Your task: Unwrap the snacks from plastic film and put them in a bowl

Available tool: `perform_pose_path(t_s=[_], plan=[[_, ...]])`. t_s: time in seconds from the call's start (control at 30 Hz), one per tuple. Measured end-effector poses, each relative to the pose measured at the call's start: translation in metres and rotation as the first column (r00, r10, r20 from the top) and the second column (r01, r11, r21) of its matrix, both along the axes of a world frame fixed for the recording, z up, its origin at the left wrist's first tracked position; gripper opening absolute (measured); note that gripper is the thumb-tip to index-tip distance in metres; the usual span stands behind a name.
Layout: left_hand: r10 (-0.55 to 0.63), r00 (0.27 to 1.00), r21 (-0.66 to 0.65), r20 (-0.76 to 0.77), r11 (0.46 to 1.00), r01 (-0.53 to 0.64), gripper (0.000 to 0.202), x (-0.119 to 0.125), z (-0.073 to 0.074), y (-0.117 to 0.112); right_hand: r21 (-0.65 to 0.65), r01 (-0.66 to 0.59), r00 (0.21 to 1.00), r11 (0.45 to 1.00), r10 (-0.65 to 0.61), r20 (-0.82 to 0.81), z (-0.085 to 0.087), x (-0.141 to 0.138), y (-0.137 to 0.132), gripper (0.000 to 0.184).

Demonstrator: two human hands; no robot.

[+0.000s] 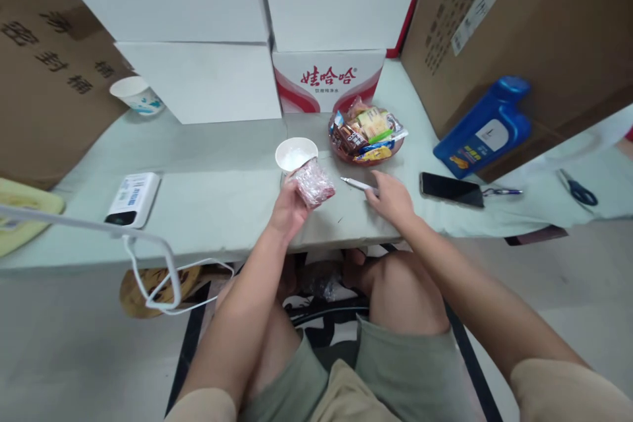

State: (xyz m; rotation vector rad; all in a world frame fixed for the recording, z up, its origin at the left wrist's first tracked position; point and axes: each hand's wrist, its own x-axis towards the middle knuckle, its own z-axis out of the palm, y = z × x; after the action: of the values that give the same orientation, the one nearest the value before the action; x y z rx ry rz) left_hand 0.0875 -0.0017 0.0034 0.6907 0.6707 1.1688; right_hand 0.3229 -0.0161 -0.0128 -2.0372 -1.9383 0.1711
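My left hand [289,211] is closed around a small block wrapped in clear shiny plastic [314,183], reddish along its edges. The block is held tilted above the table, just in front of a white paper cup [297,153] and partly covering it. Fingers of my right hand [394,201] are closed on the rear end of a slim, pale, pen-shaped tool [359,184]. Its narrow tip points left toward the block without touching it. Whether it is a pen or a craft knife I cannot tell.
Behind my hands stand a bowl of packaged snacks [368,135] and white boxes [329,82]. To the right are a phone [451,189], a blue bottle [482,128], scissors [579,191] and a large carton [494,33]. A white device [133,198] and a white cable [173,270] are at left.
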Motion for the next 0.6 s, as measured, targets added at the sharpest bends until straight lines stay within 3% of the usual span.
perform_pose_path(t_s=[0.1,0.2,0.23,0.3,0.4,0.47,0.6], plan=[[0.023,0.994,0.062,-0.103,0.998,-0.016,0.071,-0.001,-0.007,0.002,-0.161,0.002,0.981,0.987,0.029,0.19,-0.001,0.006,0.003,0.037],[0.046,0.981,0.117,-0.189,0.993,-0.024,0.082,-0.006,-0.015,0.001,-0.194,0.04,0.981,0.98,-0.001,0.195,0.005,0.01,-0.009,0.032],[0.057,0.976,0.138,-0.212,0.99,-0.028,0.083,-0.008,-0.017,0.001,-0.182,0.054,0.993,0.982,-0.033,0.115,0.007,0.012,-0.016,0.031],[0.079,0.959,0.175,-0.273,0.984,-0.031,0.084,-0.011,-0.019,0.001,-0.12,0.058,0.977,0.991,-0.081,-0.196,0.014,0.012,-0.032,0.032],[0.086,0.915,0.197,-0.395,0.98,-0.007,0.083,-0.012,-0.021,0.003,-0.001,0.038,0.774,0.999,-0.03,-0.633,0.023,-0.005,-0.051,0.038],[0.092,0.893,0.217,-0.44,0.976,0.007,0.083,-0.009,-0.023,0.004,0.029,0.009,0.685,1.0,0.015,-0.728,0.026,-0.028,-0.055,0.037],[0.141,0.895,0.282,-0.424,0.959,-0.018,0.084,-0.007,-0.026,0.005,0.008,-0.095,0.614,0.995,0.065,-0.787,0.022,-0.072,-0.045,0.034]])
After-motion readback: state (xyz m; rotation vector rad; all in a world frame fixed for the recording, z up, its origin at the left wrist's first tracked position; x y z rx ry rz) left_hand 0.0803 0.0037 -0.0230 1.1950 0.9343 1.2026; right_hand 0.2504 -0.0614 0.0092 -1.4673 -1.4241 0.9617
